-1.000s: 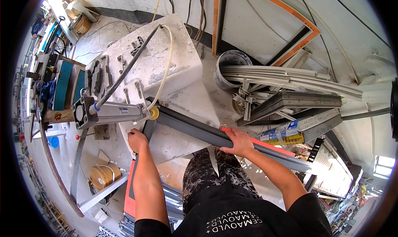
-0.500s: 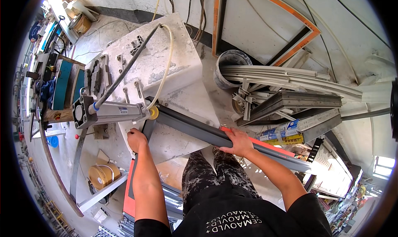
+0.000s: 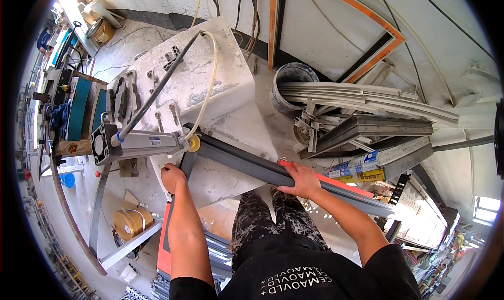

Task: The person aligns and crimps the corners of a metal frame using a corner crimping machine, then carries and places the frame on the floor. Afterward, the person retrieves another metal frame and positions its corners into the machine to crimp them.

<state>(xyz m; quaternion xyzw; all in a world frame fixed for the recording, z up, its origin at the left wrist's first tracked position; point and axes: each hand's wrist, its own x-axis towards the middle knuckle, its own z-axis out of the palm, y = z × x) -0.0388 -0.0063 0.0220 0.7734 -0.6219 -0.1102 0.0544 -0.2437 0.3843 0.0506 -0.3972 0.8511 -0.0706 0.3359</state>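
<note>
A long dark grey frame profile (image 3: 241, 161) runs from a metal corner machine rightward past my legs, with red-orange film along part of its side. At the machine it meets a second grey profile (image 3: 187, 164) that comes back toward me along my left forearm. My left hand (image 3: 173, 178) is closed around this second profile near the corner; its fingertips are partly hidden. Over the long profile lies my right hand (image 3: 301, 180), fingers wrapped across it and thumb on the near side. A silver pneumatic cylinder (image 3: 147, 142) with a yellow round fitting (image 3: 194, 143) sits right at the corner joint.
The machine's pale metal table (image 3: 226, 100) carries bolts and clamps. Beyond it on the right stand a bucket (image 3: 286, 98) of white strips and stacked profiles (image 3: 367, 129). An orange-edged frame (image 3: 362, 71) leans on the wall. A yellowish round tub (image 3: 128, 224) sits at lower left.
</note>
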